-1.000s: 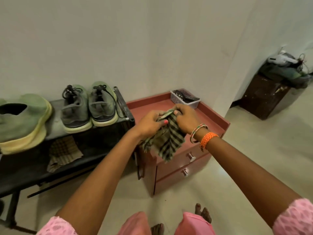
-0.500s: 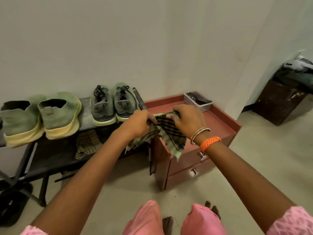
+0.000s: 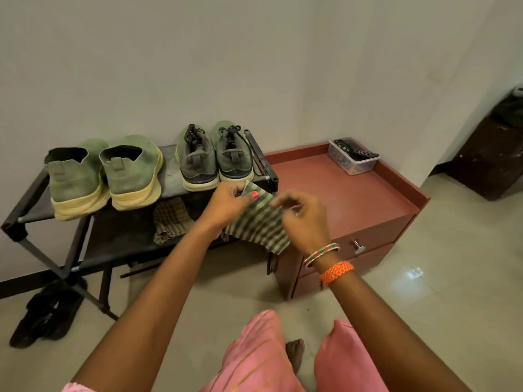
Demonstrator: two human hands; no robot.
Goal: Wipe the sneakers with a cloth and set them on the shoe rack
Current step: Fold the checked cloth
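Sneakers: two pairs are sitting on the top shelf of the shoe rack (image 3: 39, 190), heels toward me. At the centre of my view the left hand (image 3: 226, 202) is pinching the upper edge of the striped cloth (image 3: 259, 224) between thumb and curled fingers, a red-painted nail showing on the fabric. The right hand (image 3: 304, 219) is hovering at the cloth's right side with fingers loosely bent; I cannot tell whether it is gripping the fabric or only touching it. Two bangles (image 3: 321, 254) and an orange braided band (image 3: 336, 273) are circling the right wrist. The cloth is hanging in the air in front of the rack's right end, its lower corner drooping.

Just behind the left hand, the grey laced sneakers (image 3: 215, 159) are standing side by side at the rack's right end. The green slip-on sneakers (image 3: 104, 176), with pale yellow soles, are occupying the left half, their heels overhanging the front bar. A second, checked cloth (image 3: 171, 219) is lying crumpled on the lower shelf. Dark sandals (image 3: 45, 315) are lying on the floor under the rack's left end.

Beside the rack on the right, a reddish drawer cabinet (image 3: 356, 193) is carrying a clear plastic box (image 3: 352, 161) at its back. Pink trousers (image 3: 263, 357) and a bare foot (image 3: 295, 352) are showing at the bottom.
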